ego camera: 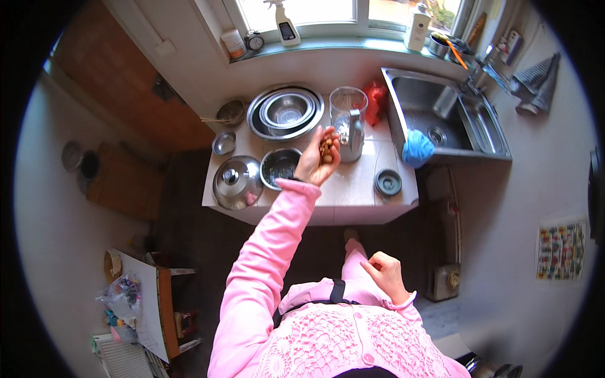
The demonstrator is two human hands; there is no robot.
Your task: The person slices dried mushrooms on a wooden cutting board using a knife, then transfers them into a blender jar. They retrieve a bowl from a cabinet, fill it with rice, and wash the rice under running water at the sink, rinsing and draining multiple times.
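My left hand (317,160) is raised over the counter, palm up, cupped around several small brown pieces of food (326,150), perhaps nuts. Just right of the fingers stands a tall clear jug (349,101) with a grey handle, its top uncovered; something pale is low inside. Partly behind my left wrist sits a dark-looking metal bowl (276,166) with bits of green in it. A round grey-green lid (388,183) lies near the counter's front right corner. My right hand (386,273) hangs by my right thigh, loosely curled, with nothing seen in it.
Nested steel basins (253,127), a small metal bowl (224,142), a bowl with chopsticks (230,112) and a domed steel lid (236,182) share the counter. A red plastic bag (375,99) is behind the jug. A blue cloth (418,149) hangs over the steel sink's edge (472,153).
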